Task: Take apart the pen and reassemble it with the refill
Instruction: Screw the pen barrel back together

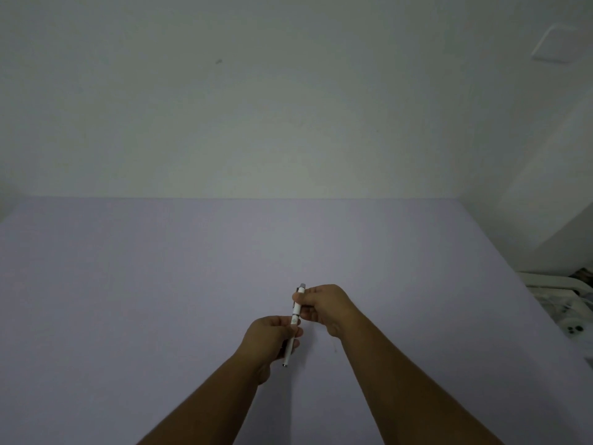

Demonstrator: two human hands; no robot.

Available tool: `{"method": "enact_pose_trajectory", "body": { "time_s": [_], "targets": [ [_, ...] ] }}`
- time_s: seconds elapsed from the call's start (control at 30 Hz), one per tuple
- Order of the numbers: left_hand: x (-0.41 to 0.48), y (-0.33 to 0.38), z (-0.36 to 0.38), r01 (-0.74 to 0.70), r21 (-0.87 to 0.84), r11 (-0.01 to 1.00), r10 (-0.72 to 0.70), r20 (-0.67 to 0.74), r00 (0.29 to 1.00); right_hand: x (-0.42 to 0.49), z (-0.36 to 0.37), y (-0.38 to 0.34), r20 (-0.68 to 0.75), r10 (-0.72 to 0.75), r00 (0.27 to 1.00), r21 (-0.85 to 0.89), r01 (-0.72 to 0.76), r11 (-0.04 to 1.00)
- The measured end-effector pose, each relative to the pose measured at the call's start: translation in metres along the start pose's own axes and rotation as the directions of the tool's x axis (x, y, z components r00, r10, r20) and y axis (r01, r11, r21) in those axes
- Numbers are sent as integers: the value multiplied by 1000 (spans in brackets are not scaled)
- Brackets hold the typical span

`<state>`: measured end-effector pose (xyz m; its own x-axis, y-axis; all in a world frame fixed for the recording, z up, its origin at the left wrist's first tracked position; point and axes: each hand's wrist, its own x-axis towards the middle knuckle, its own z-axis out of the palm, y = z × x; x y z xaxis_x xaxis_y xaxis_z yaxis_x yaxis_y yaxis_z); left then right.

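A slim white pen (295, 313) with a grey clicker end and a metal tip is held in the air above the lavender table (160, 284). It stands nearly upright, tip pointing down toward me. My right hand (324, 308) pinches the upper part near the clip. My left hand (274, 340) grips the lower barrel, its fingers wrapped around it. The pen looks to be in one piece. No separate refill is in view.
The table runs back to a plain pale wall (288, 107). Off the table's right edge sit a white frame (552, 284) and a small white device (574, 329). Nothing else lies on the tabletop.
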<state>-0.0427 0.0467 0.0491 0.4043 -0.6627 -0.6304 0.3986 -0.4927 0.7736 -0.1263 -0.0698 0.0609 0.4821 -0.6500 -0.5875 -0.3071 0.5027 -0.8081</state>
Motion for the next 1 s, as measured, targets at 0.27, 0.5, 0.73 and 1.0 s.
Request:
{"method": "enact_pose_trajectory", "body": {
  "time_s": [0.27, 0.5, 0.73, 1.0],
  "targets": [
    [9, -3, -4, 25, 15, 1000, -25, 20, 999, 7, -2, 5, 24, 7, 1000, 6, -7, 1000],
    [31, -14, 5, 10, 125, 992, 0, -82, 997, 32, -10, 18, -175, -53, 983, -223, 12, 975],
    [61, -30, 21, -11, 358, 934, 98, -224, 970, 39, -41, 41, -330, -215, 919, -726, -102, 680],
    [75, -41, 33, -10, 461, 887, 156, -279, 948, 47, -34, 69, -329, -114, 937, -731, -176, 659]
  ]
}}
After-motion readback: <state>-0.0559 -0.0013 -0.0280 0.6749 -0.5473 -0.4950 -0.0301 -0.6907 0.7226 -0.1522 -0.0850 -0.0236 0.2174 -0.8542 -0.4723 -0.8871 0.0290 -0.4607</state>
